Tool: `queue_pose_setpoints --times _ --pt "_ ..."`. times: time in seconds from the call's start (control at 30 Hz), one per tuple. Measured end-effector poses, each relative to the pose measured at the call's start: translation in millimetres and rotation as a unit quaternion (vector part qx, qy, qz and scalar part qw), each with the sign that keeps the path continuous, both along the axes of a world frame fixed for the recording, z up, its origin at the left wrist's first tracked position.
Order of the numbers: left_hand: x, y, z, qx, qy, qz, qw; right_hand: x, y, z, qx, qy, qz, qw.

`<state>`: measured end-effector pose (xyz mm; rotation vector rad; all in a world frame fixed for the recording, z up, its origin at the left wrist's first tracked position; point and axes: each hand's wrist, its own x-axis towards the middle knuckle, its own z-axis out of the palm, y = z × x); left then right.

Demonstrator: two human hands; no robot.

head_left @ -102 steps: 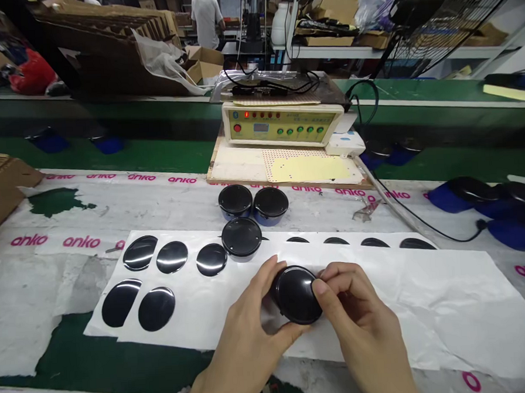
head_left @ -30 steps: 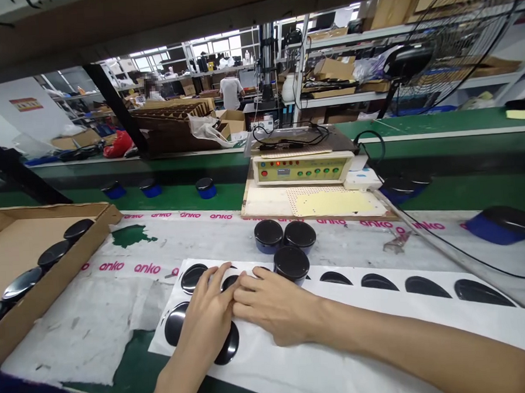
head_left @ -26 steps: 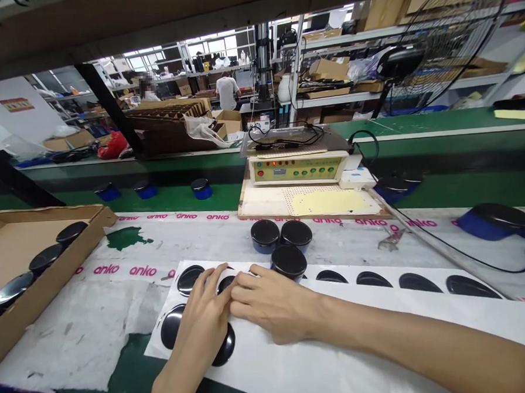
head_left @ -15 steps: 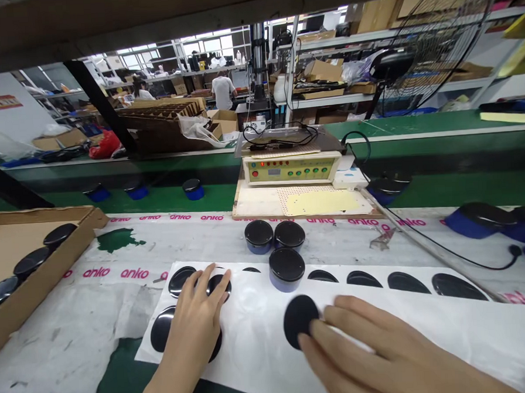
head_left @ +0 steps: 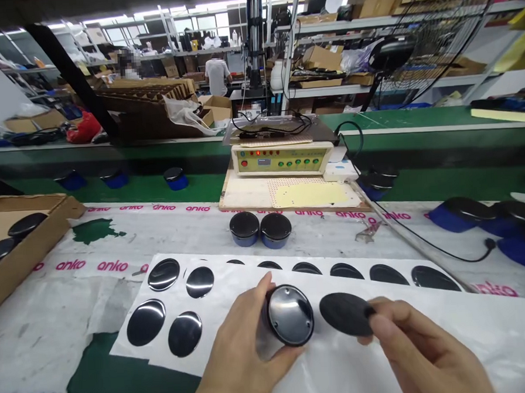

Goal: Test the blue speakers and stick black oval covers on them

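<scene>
My left hand [head_left: 239, 347] wraps round a short round black-topped case [head_left: 290, 315], whose shiny top with small screw holes faces me. Pinched at its right edge by my right hand [head_left: 422, 346] is a thin black round sticker [head_left: 344, 313], tilted just to the right of the case and apart from it. Both hands are above a white backing sheet [head_left: 220, 313]. Several glossy black round stickers [head_left: 185, 333] lie on the sheet's left part, and a row of them is partly covered along its far edge. Behind it stand two blue cases with black tops [head_left: 243, 228].
An electronic control box [head_left: 282, 160] sits on a wooden board at the back. A cardboard tray [head_left: 65, 221] with black-topped cases is on the left. More blue cases [head_left: 461, 214] stand at the right, near a black cable [head_left: 446, 262]. People are in the background.
My left hand has left the stickers and taken the nearest of the three cases, bringing it closer. My right hand has moved the round sticker to the right and tilted it.
</scene>
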<state>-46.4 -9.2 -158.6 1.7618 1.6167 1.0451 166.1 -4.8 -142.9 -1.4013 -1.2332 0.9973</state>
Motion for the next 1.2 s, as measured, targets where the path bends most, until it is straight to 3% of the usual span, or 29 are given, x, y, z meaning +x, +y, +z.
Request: queue_pose_setpoints --times 0.13,0.33,0.57,0.83,1.2 --pt "0.7 -16.9 -13.5 -0.078 -0.078 0.026 0.994 -15.4 9.5 -6.6 -0.041 0.071 0.057 0.995" --pt "-3.2 -12.2 -20.1 -0.069 -0.057 -0.013 0.996 -46.5 11.4 -19.2 -0.065 0.127 0.081 0.987" --pt "-4.0 -13.4 -23.0 -0.034 -0.028 -0.022 0.999 -48.5 9.0 -19.8 -0.062 0.091 0.094 0.99" --pt "-3.6 -12.4 -21.7 -0.017 -0.021 -0.024 0.999 -57.5 12.2 -12.3 -0.013 0.011 0.049 0.999" --pt "1.3 -14.7 -28.2 -0.004 -0.069 0.002 0.998 -59.0 10.3 -11.7 0.046 -0.067 0.055 0.995"
